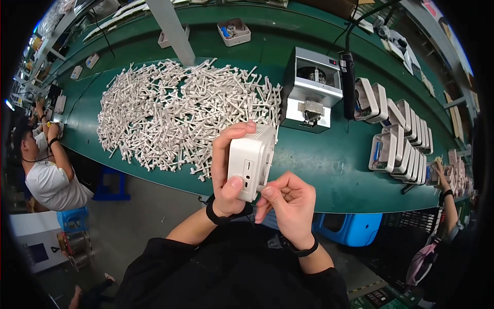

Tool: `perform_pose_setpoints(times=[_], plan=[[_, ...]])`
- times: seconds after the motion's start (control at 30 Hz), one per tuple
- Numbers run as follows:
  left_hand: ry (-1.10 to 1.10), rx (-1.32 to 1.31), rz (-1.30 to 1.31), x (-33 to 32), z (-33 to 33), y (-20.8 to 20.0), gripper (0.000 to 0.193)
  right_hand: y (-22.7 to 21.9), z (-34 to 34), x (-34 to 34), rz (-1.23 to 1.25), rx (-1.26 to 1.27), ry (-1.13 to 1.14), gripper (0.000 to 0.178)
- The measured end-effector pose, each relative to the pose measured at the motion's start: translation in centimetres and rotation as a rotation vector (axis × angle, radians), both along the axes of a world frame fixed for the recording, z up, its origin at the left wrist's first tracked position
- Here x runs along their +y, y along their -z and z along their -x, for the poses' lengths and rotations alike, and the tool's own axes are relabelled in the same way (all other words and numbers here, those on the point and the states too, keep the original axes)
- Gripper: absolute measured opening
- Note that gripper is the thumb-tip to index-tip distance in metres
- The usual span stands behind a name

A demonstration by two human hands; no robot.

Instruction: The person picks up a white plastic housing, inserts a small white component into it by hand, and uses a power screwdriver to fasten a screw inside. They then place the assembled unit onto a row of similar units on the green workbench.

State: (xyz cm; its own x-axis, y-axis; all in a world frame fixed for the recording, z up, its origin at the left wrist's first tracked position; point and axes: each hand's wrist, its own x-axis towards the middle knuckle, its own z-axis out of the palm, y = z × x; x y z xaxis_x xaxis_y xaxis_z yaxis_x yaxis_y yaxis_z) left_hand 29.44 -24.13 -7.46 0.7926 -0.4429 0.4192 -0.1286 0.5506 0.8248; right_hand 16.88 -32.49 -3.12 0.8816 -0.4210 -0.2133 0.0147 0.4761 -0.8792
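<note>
In front of me, above the table edge, I hold up a white plastic device housing (247,159) with vents on top and small port openings on the side facing me. My left hand (226,172) wraps round it, with the thumb near the ports. At the housing's lower right edge, my right hand (293,201) has its thumb and forefinger pinched together. What those fingertips hold, if anything, is too small to make out. The far face of the housing is mostly turned away from view.
A large heap of small white plastic stems (170,113) covers the green table (319,165). Behind my hands stands a silver-and-black screw feeder (314,85), beside a hanging black power screwdriver (348,85). White open housings (396,154) are stacked at right. Co-workers (54,165) sit at both sides.
</note>
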Motion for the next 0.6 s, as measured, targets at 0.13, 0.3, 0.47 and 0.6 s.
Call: perform_pose_setpoints(times=[0.13, 0.3, 0.47, 0.6], plan=[[0.025, -0.083, -0.065, -0.3, -0.2, 0.0, 0.074, 0.7, -0.1, -0.5, -0.040, -0.020, -0.039, 0.016], [-0.118, -0.160, -0.141, -0.9, 0.6, -0.3, 0.083, 1.3, -0.4, -2.3, -0.087, -0.031, -0.057, 0.020], [-0.121, -0.795, -0.528, 1.7, -2.6, -5.0, 0.108, 0.9, 1.0, -5.6, -0.208, -0.065, -0.195, 0.016], [-0.002, -0.890, -0.678, 3.3, -2.8, -3.3, 0.117, -0.2, 0.7, -9.5, 0.179, -0.035, -0.294, 0.020]])
